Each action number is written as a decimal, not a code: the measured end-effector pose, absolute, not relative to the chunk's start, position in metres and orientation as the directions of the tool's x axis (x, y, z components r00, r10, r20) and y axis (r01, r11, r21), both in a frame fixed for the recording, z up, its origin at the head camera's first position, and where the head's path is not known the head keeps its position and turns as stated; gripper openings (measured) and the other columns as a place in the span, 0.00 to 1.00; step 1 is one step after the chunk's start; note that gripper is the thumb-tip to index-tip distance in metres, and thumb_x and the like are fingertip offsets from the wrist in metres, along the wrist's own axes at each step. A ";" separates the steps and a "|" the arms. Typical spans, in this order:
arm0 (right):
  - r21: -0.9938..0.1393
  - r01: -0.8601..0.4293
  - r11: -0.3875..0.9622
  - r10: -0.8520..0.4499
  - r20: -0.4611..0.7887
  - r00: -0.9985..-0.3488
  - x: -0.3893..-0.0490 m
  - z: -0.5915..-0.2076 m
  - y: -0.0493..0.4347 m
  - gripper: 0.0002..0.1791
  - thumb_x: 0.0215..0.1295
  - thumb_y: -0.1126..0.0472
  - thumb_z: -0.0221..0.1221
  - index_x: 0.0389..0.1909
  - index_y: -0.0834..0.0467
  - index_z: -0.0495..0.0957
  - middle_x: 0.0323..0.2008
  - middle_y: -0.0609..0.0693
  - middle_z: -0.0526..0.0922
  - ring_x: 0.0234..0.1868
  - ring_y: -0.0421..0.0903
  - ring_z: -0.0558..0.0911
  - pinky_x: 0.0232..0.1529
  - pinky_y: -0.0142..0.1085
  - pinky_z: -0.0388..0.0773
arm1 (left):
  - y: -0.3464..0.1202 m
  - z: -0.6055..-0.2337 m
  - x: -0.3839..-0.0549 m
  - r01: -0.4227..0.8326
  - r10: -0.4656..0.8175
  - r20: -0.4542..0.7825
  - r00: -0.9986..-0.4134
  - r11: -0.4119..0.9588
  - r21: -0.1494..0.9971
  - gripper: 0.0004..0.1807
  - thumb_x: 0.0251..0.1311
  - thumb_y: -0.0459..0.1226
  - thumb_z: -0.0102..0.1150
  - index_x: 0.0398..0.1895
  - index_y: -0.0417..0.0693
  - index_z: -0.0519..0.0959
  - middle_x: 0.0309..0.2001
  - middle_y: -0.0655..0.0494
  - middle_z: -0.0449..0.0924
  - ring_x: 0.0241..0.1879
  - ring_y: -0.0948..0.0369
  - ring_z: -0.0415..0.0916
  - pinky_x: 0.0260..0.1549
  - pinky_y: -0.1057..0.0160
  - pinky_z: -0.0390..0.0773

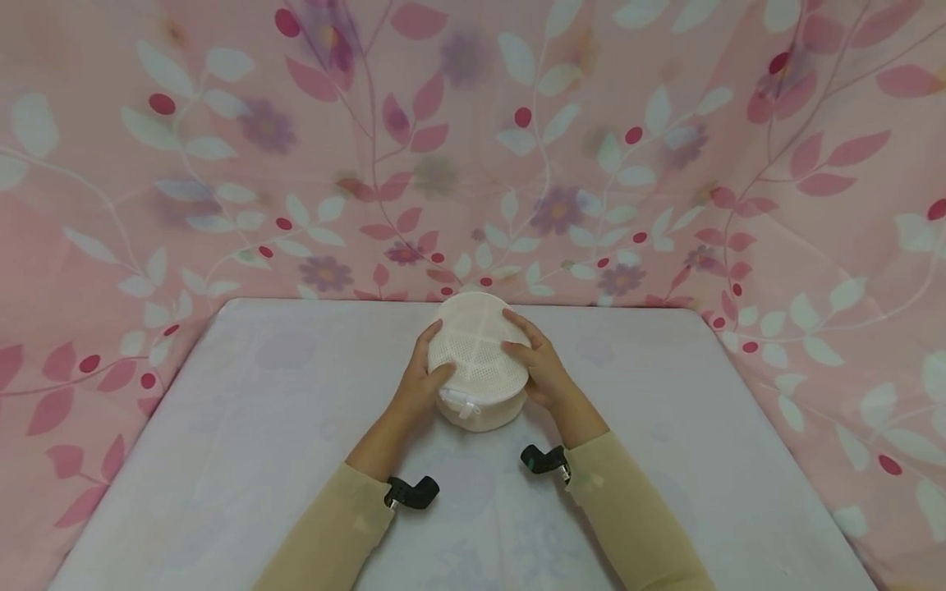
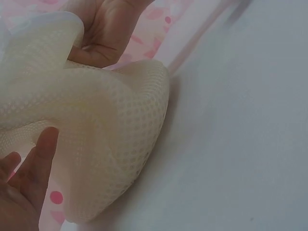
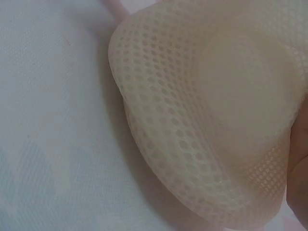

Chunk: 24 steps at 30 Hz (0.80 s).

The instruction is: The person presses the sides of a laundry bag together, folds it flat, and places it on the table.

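Note:
A round cream mesh laundry bag (image 1: 480, 349) is held between both hands near the table's far side. Its zipper pull (image 1: 467, 408) shows at the near edge of the top. My left hand (image 1: 415, 390) grips the bag's left side, thumb over the top and a finger along the side. On the opposite side my right hand (image 1: 550, 373) holds it, fingers spread over the top edge. The left wrist view shows the mesh wall (image 2: 139, 110) soft and creased, its lower edge close over the table. A smooth pale patch (image 3: 245, 86) is on the mesh in the right wrist view.
The table (image 1: 296, 394) has a whitish, faintly patterned cover. A pink curtain (image 1: 473, 164) with leaves and flowers hangs behind and at both sides. Black wrist mounts (image 1: 414, 492) stick out at the sleeve cuffs.

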State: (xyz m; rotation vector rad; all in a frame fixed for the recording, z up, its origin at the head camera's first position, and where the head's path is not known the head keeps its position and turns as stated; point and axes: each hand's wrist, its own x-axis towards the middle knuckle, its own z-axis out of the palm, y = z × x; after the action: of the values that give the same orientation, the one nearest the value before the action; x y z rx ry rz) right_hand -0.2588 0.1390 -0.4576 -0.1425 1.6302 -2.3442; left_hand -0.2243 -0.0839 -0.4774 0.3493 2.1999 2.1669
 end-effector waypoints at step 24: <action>-0.884 0.172 -0.435 -0.268 -0.055 -0.962 -0.255 -0.461 0.139 0.35 0.71 0.74 0.53 0.76 0.54 0.60 0.76 0.50 0.58 0.65 0.49 0.73 0.58 0.38 0.76 | -0.081 -0.476 -0.206 -0.115 0.245 -0.108 -0.963 -0.014 0.993 0.40 0.77 0.46 0.43 0.81 0.56 0.32 0.71 0.36 0.55 0.52 0.44 0.75 0.39 0.48 0.83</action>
State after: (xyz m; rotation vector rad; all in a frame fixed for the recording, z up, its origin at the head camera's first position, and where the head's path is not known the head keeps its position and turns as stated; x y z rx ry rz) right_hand -0.2546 0.1388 -0.4614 -0.1354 1.4982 -2.4572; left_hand -0.2062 -0.0812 -0.4758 0.1373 2.0100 2.0682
